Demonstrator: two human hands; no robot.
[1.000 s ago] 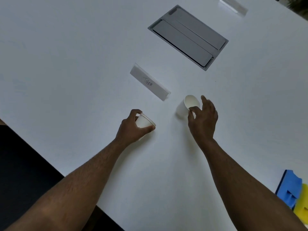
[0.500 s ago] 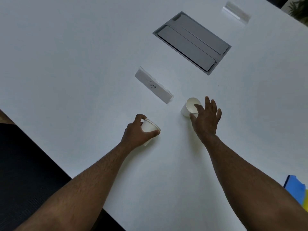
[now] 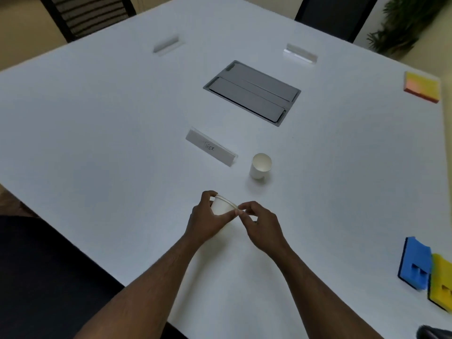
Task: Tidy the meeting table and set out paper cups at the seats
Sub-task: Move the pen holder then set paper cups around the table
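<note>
Cradling a tilted paper cup stack (image 3: 223, 206) near the table's (image 3: 97, 118) 6 o'clock edge, the left hand (image 3: 204, 222) wraps its wall w/ curled fingers while the right hand (image 3: 260, 223) pinches the rim. Probably light, thin, crushable: grip by the rim, gently. Farther, at 12 o'clock, a placed cup (image 3: 260, 165) stands upright just beside the name card (image 3: 211, 148).

The standing paper cup (image 3: 260, 165) has been let go and is now left alone beside the name card (image 3: 211, 148). The right hand (image 3: 261, 225) has been drawn back from it and brought across to the held cup (image 3: 223, 205), whose rim is now pinched by its fingertips while the left hand (image 3: 205, 220) is wrapped around it.
</note>
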